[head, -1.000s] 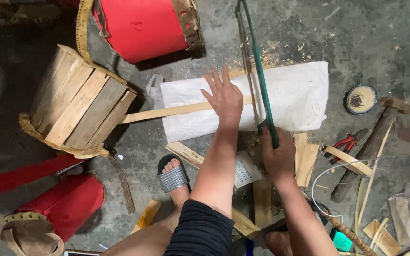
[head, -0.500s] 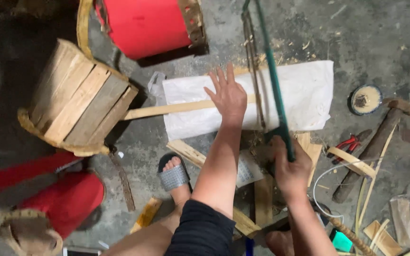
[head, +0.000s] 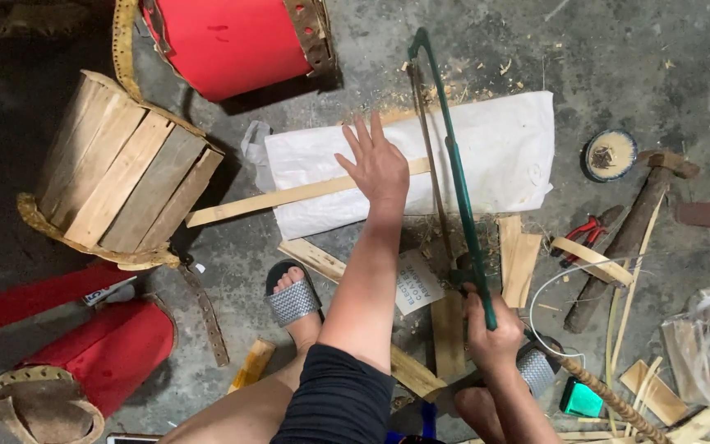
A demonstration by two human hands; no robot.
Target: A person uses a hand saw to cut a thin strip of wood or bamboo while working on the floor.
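The left hand [head: 381, 164] lies flat, fingers spread, pinning a wooden strip [head: 289, 197] on the white sack [head: 503, 148]. At five o'clock, the right hand [head: 491, 333] grips the green saw [head: 454, 164]; sawdust lies around, strip uncut.

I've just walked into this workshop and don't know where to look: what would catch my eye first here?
Probably the green-framed saw at centre, gripped by the right hand and cutting a long wooden slat that the left hand presses flat onto a white sack. Next, the bright red drum at top and the bare wooden drum shell lying on its side at left.
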